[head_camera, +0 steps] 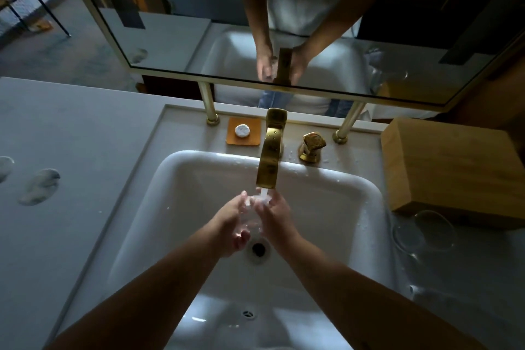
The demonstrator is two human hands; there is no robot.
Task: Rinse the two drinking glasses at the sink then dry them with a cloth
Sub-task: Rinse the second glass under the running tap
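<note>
At frame centre, left hand (233, 224) and right hand (272, 216) cupped around a clear glass (250, 217) under the gold faucet (270, 156) stream — catching rinse water. Second glass (426, 231) waiting at right, on the counter (468, 293).

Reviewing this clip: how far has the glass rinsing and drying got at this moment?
Done: nothing can be confirmed; the second clear drinking glass stands on the wet grey counter, rinsed or not I cannot tell.
In hand: the left hand and right hand hold a clear drinking glass under water from the gold tap, over the white sink.
Left: drying both; no cloth shows.
</note>
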